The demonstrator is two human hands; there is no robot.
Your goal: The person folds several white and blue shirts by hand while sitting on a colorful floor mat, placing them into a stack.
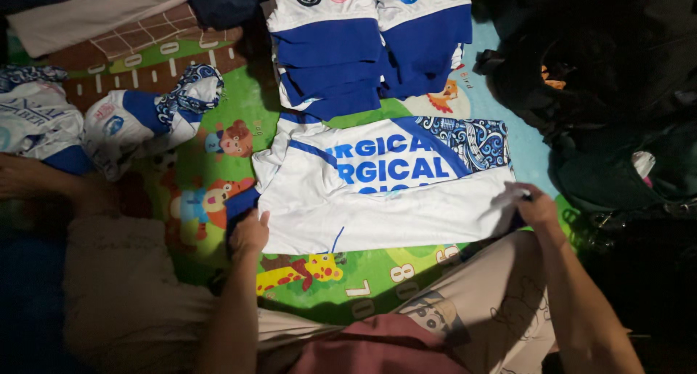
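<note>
Jersey (377, 200) spread flat on play mat (218, 112), below folded stack (367, 54). Left hand (249, 232) pinched bottom-left hem, right hand (534, 207) gripped right edge. Best kept taut, corners level, edges aligned before folding.

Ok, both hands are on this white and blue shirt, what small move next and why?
Probably bring the left hand and right hand up together, folding the near half of the shirt over: it lies flat on the play mat, gripped at both side edges, with folded shirts stacked beyond.
</note>
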